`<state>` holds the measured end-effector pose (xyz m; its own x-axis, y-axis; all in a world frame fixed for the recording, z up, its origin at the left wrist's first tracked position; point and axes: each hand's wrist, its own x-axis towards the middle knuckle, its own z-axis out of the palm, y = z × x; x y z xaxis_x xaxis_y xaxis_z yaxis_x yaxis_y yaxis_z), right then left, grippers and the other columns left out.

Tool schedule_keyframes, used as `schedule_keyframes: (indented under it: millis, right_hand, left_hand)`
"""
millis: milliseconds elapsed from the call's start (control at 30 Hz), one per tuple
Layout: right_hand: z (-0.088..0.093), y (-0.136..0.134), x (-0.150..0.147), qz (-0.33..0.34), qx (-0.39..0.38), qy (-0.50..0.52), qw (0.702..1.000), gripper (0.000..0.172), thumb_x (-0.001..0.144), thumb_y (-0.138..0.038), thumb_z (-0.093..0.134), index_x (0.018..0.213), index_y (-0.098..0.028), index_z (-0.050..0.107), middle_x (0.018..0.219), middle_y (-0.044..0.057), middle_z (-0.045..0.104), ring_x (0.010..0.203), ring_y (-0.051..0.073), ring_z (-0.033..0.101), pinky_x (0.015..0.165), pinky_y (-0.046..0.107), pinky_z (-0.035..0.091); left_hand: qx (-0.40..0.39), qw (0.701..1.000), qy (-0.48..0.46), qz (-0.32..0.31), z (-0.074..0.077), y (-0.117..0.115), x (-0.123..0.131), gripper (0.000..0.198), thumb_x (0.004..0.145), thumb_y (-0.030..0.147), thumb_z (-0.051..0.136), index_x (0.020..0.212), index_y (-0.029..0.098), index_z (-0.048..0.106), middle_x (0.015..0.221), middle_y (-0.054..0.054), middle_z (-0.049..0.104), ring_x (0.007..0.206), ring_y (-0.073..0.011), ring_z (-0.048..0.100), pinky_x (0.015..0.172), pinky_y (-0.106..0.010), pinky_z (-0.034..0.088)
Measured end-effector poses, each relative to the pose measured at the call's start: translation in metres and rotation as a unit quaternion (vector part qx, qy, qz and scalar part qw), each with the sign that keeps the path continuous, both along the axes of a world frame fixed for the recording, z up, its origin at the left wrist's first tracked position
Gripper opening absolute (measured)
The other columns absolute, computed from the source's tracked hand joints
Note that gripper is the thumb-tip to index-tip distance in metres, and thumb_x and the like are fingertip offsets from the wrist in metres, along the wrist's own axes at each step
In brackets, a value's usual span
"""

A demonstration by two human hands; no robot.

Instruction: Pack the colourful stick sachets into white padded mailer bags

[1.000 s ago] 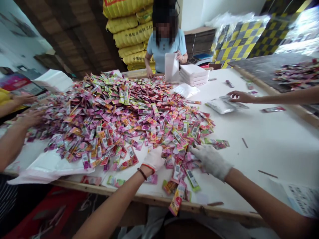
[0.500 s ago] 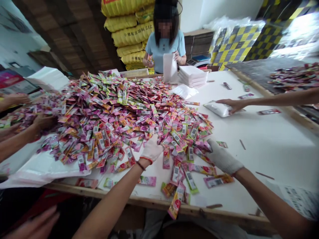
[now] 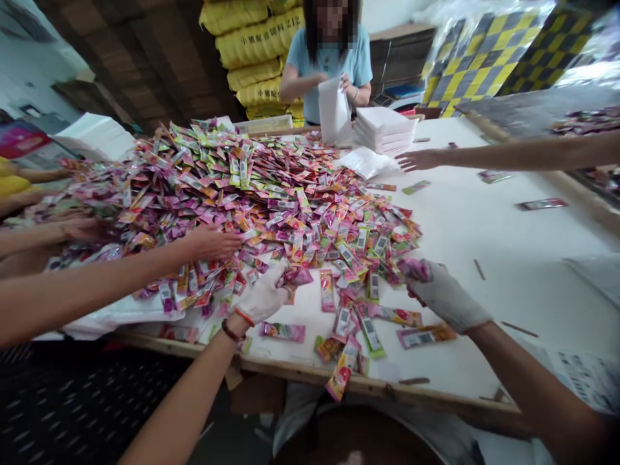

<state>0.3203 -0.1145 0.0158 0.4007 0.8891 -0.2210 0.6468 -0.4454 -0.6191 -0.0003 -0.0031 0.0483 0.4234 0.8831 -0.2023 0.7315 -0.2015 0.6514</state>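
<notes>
A big heap of small pink, green and orange snack packets (image 3: 271, 187) covers the left and middle of the white table (image 3: 465, 232). At the heap's front edge, my left hand (image 3: 264, 297), in a white glove with the wrist bare, is closed around pink packets (image 3: 296, 276). My right hand (image 3: 445, 297), also gloved in white, grips more pink packets (image 3: 416, 270) at the heap's right side. Between my hands several loose packets (image 3: 343, 329) lie spread, one (image 3: 345, 371) hanging over the wooden front edge.
A co-worker's arm (image 3: 159, 258) reaches across from the left, close to my left hand. Another person's arm (image 3: 475, 158) stretches in from the right. Opposite, a person in a blue shirt (image 3: 327, 71) holds a white bag (image 3: 334, 113) beside stacked white bags (image 3: 385, 129).
Both my hands have come away from the heap with packets, the left moving left. A co-worker's arm has reached in from the left. The right-hand co-worker no longer holds the white bag.
</notes>
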Motion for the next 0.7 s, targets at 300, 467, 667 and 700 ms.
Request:
schedule_keyframes:
  millis: [300, 467, 667, 700]
  right_hand:
    - [-0.023, 0.039, -0.044, 0.02, -0.051, -0.016, 0.998, 0.008, 0.066, -0.024, 0.057, 0.072, -0.019, 0.059, 0.061, 0.002, 0.061, 0.058, 0.015, 0.055, 0.05, 0.023, 0.036]
    - [0.0, 0.014, -0.006, 0.039, -0.022, -0.101, 0.994, 0.018, 0.066, -0.025, 0.056, 0.082, -0.018, 0.061, 0.072, 0.005, 0.065, 0.067, 0.019, 0.058, 0.058, 0.026, 0.039]
    - [-0.009, -0.022, -0.009, 0.208, -0.056, -0.137, 0.967, 0.048, 0.068, -0.016, 0.055, 0.116, -0.015, 0.056, 0.105, 0.012, 0.067, 0.091, 0.023, 0.061, 0.075, 0.028, 0.042]
    - [-0.014, -0.024, -0.014, 0.226, -0.071, -0.147, 0.96, 0.046, 0.07, -0.018, 0.056, 0.116, -0.014, 0.057, 0.106, 0.013, 0.067, 0.092, 0.024, 0.061, 0.077, 0.029, 0.042]
  left_hand:
    - [0.055, 0.965, 0.193, -0.167, -0.036, -0.052, -0.036, 0.017, 0.065, 0.008, 0.052, 0.077, 0.019, 0.058, 0.091, -0.007, 0.059, 0.089, -0.0214, 0.053, 0.081, -0.033, 0.04]
    - [-0.022, 0.996, 0.045, -0.08, -0.023, -0.051, -0.019, 0.012, 0.074, 0.016, 0.051, 0.085, 0.019, 0.054, 0.081, -0.001, 0.056, 0.078, -0.015, 0.051, 0.074, -0.025, 0.041]
    - [-0.051, 0.999, -0.009, 0.0, -0.031, -0.065, 0.057, 0.017, 0.073, 0.029, 0.058, 0.084, 0.02, 0.048, 0.069, 0.004, 0.05, 0.061, -0.0098, 0.044, 0.055, -0.02, 0.034]
    - [-0.041, 0.999, 0.02, 0.0, -0.036, -0.067, 0.069, 0.02, 0.072, 0.029, 0.06, 0.086, 0.02, 0.049, 0.071, 0.003, 0.052, 0.062, -0.0105, 0.046, 0.054, -0.021, 0.034]
